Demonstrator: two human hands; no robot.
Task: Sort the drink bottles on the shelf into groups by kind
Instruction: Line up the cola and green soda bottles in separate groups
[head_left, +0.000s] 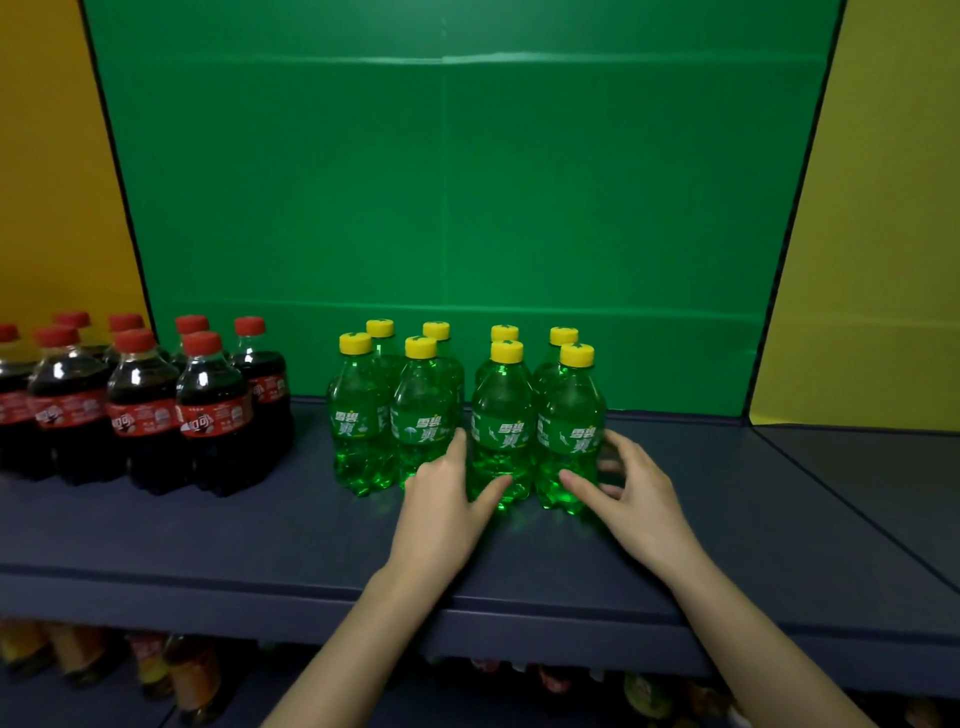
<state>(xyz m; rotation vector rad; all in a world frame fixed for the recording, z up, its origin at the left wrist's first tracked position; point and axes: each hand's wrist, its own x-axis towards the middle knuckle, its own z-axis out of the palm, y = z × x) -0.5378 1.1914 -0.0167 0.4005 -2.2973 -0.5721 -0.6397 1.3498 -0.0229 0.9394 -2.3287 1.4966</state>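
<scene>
- Eight green bottles (358, 415) with yellow caps are stood upright mid-shelf, set in two blocks of four with a narrow gap left between the blocks.
- Open room is found on the dark blue shelf (208, 530) to the right of the green group, as far as the yellow side panel (883, 234); a seam (852, 504) is seen running across that stretch. A free strip is also left along the front edge.
- To the rear, the group is closed off by the green back panel (447, 182), which is near the back row.
- On the left, cola bottles (213, 415) with red caps are packed together, near the green group but apart from it. Some nine are counted, though the leftmost are cut off by the frame edge.
- Beneath the shelf, blurred bottles (192, 670) are made out; their kinds cannot be told.
- The left hand (447, 499) is kept flat and unclenched. Its fingers are slipped straight into the gap between the blocks, and its thumb is laid against the foot of the inner front bottle (501, 415) of the right block.
- The right hand (634, 488) is wrapped round the outermost front bottle (571, 415), with the thumb across the low front and the fingers curled round the right flank.
</scene>
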